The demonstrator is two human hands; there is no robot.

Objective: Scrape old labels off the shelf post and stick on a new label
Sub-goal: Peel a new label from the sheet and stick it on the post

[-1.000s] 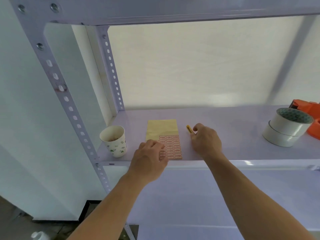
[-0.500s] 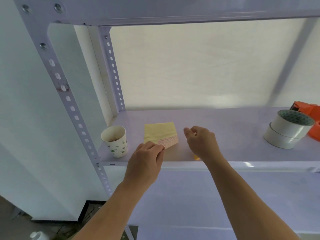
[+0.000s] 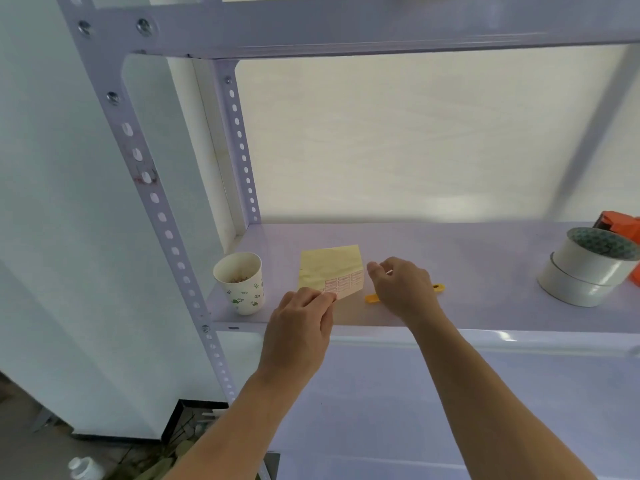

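Observation:
The grey perforated shelf post (image 3: 143, 174) rises at the left, with reddish label residue around its holes at mid height. A yellow label sheet (image 3: 329, 265) carrying rows of pink labels is tilted up off the shelf, and my left hand (image 3: 298, 327) pinches its near corner. My right hand (image 3: 405, 289) hovers at the sheet's right edge with thumb and fingertips close together; whether they hold a label is not clear. A yellow scraper (image 3: 372, 298) lies flat on the shelf, partly hidden under my right hand.
A paper cup (image 3: 240, 282) with scraps inside stands at the shelf's (image 3: 485, 258) front left corner. Two stacked tape rolls (image 3: 588, 268) and an orange tape dispenser (image 3: 620, 226) sit at the right. An upper shelf beam runs overhead.
My right hand let go of the yellow scraper, which now lies on the shelf, and moved to the sheet's edge. My left hand lifted the sheet's near corner off the shelf.

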